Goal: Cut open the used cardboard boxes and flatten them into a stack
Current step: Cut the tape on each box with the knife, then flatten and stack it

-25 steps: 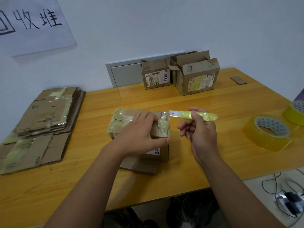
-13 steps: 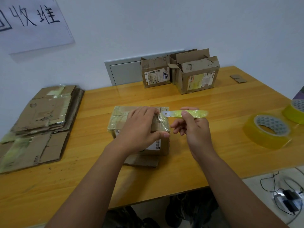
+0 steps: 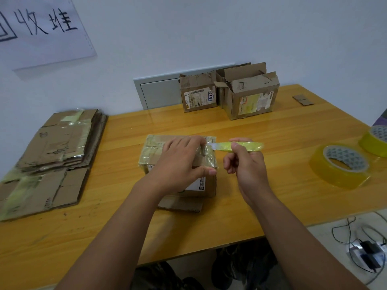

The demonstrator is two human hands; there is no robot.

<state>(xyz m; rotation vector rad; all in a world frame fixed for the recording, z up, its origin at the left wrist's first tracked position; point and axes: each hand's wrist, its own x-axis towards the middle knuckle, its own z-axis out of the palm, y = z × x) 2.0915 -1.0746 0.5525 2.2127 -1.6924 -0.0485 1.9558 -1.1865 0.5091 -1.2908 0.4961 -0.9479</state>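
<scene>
A small taped cardboard box (image 3: 156, 151) stands in the middle of the wooden table (image 3: 261, 201). My left hand (image 3: 180, 164) lies on top of it, thumb down its front face, holding it in place. My right hand (image 3: 246, 164) grips a yellow-green utility knife (image 3: 243, 146), whose blade tip touches the box's top right edge beside my left fingers. A stack of flattened cardboard (image 3: 52, 155) lies at the table's left. Two opened boxes, one labelled (image 3: 198, 95) and one larger (image 3: 250, 97), stand at the back.
Two rolls of yellowish tape sit at the right: a near roll (image 3: 339, 166) and a far roll (image 3: 374, 141) at the edge. A small cardboard scrap (image 3: 302, 100) lies at the back right. Cables and a power strip (image 3: 368, 250) lie on the floor, lower right.
My right hand has moved the knife leftward, from off the box's right side until its blade meets the box's top right edge. My left hand stays on the box.
</scene>
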